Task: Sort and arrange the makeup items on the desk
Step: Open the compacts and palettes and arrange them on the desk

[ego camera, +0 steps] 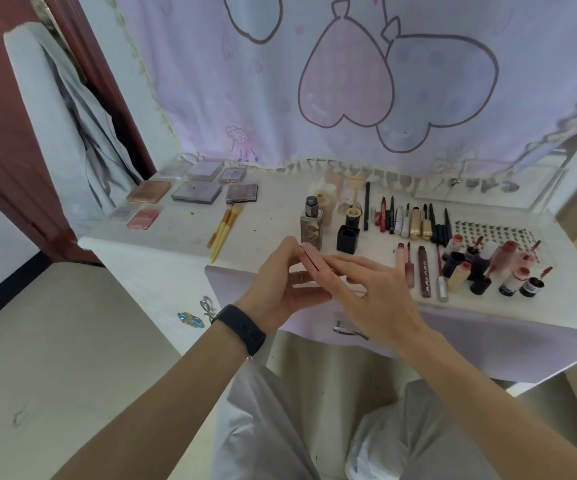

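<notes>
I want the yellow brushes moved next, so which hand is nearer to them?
Left. The left hand, holding the pink compact, is just right of the yellow brushes. The right hand lies farther right, beyond the compact.

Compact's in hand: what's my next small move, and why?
Probably press the pink compact fully shut between left hand and right hand, since a dark slit shows along its edge. It likely belongs with the palettes at the far left of the desk.
</notes>
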Demonstrator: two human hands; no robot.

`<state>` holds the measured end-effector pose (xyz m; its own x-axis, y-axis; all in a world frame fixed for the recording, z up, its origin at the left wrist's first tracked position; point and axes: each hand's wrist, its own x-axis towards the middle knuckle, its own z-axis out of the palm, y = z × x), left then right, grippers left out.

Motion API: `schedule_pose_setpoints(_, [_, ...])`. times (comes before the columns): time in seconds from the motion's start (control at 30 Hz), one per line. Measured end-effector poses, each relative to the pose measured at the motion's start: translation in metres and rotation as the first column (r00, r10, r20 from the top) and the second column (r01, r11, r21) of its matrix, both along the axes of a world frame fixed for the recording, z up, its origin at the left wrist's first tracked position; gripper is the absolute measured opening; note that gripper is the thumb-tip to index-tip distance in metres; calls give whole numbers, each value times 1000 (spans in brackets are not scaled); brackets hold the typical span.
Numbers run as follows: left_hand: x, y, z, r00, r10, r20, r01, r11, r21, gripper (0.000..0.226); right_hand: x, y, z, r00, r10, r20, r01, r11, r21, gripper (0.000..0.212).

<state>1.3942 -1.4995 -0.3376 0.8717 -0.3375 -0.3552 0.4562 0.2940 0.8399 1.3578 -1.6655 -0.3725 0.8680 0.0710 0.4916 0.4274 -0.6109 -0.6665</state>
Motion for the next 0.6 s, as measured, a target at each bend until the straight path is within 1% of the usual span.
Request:
schedule_pose_setpoints(0.1, [-2,-1,1,999,-5,-40,6,1000,13,50,0,4,1,996,-56,74,57,998,-17,46])
schedule_pose_setpoints(0.23, [-4,0,3,993,-85,-80,86,996,15,51,5,-1,3,994,-88,72,94,992,-81,48])
schedule_pose_setpoints(0.33, [-4,4,0,978,-182,-99,182,983,-14,53,11,-9,2,993,-107,55,110,992,-56,50])
schedule_pose_setpoints(0.4, [-2,8,-3,969,-221,-107,218,975,-37,55,13,-14,-1,994,-105,3,106,994,-17,43])
schedule_pose_setpoints(0.5, [1,13,-9,964,-243,-112,244,970,-6,59,16,-18,-6,989,-147,-12,147,989,-10,23])
schedule_pose_setpoints(0.53, [2,15,-11,966,-224,-125,227,974,9,58,16,-18,-6,985,-171,-28,171,985,-1,18])
schedule_pose_setpoints(0.6, [2,21,-15,974,-154,-167,161,986,31,55,16,-17,-6,974,-213,-77,215,976,21,17])
